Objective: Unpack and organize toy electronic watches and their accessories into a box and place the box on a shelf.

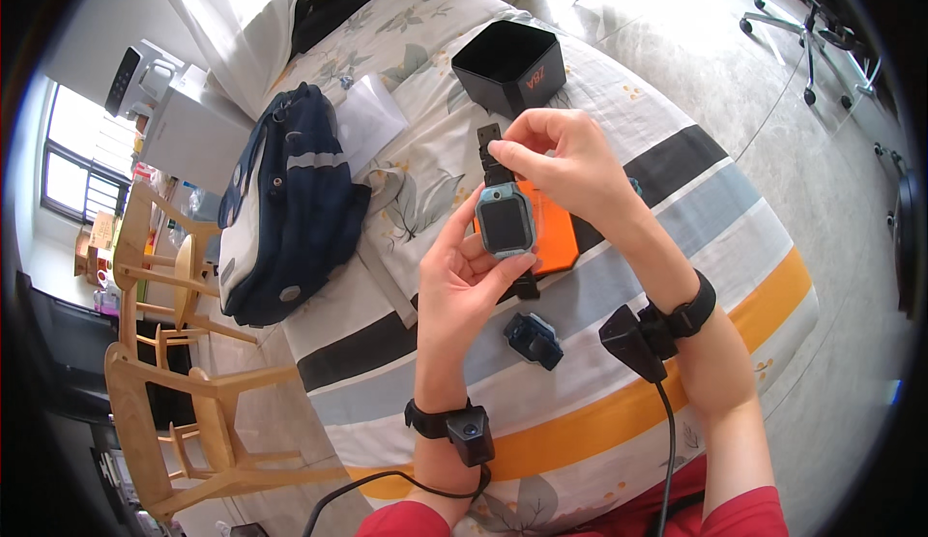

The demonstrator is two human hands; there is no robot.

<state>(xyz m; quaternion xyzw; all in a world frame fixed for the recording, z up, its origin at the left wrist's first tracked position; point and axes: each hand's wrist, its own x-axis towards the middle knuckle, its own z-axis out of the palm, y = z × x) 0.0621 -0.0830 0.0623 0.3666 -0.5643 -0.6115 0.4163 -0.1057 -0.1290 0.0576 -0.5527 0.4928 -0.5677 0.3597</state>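
Observation:
Over the middle of the table I hold a smartwatch (505, 223) with a light blue case, a dark square screen and a black strap. My left hand (462, 271) grips the case by its sides, thumb at the lower right corner. The fingers of my right hand (565, 155) pinch the upper strap (489, 145), which points away from me. Below the case hangs the lower strap end (527, 286). Under the watch lies a flat orange box or booklet (553, 232), partly hidden by my hands. A dark blue watch-like object (533, 341) rests on the cloth nearer to me.
An open black box (507, 63) stands beyond my hands. At the left lie a navy and white bag (295, 208) and white paper (369, 121). A patterned, striped cloth (387, 402) covers the table. Wooden chairs (208, 382) stand left, an office chair (807, 39) far right. Cables run from my wrist-worn cameras.

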